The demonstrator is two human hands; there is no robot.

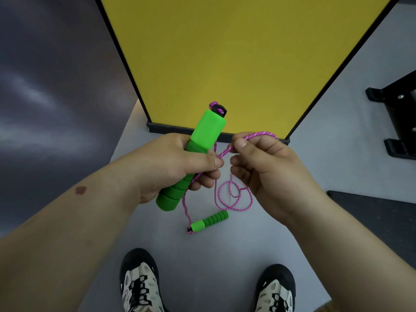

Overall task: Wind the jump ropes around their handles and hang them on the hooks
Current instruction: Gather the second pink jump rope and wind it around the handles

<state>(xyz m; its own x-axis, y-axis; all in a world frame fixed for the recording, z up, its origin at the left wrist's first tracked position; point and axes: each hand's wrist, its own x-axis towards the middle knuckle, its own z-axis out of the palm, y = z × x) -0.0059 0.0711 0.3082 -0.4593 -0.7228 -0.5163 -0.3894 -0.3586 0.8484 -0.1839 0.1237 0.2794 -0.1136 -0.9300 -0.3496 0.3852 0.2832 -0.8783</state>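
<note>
My left hand (177, 164) grips a bright green jump-rope handle (203, 134) held upright, its black and pink cap at the top. The pink braided rope (234, 200) runs under my left thumb against the handle. My right hand (264, 164) pinches a bend of that rope just right of the handle, with a loop arching over my fingers. The rest of the rope hangs down in loose loops to the floor. The second green handle (210, 221) lies on the grey floor below my hands, the rope tied at its left end.
A tall yellow panel with a black frame (227, 59) stands directly ahead on the grey floor (225, 255). Black metal feet of some equipment (398, 122) sit at the right, with a dark mat (382, 217) below them. My two shoes (139, 282) are at the bottom.
</note>
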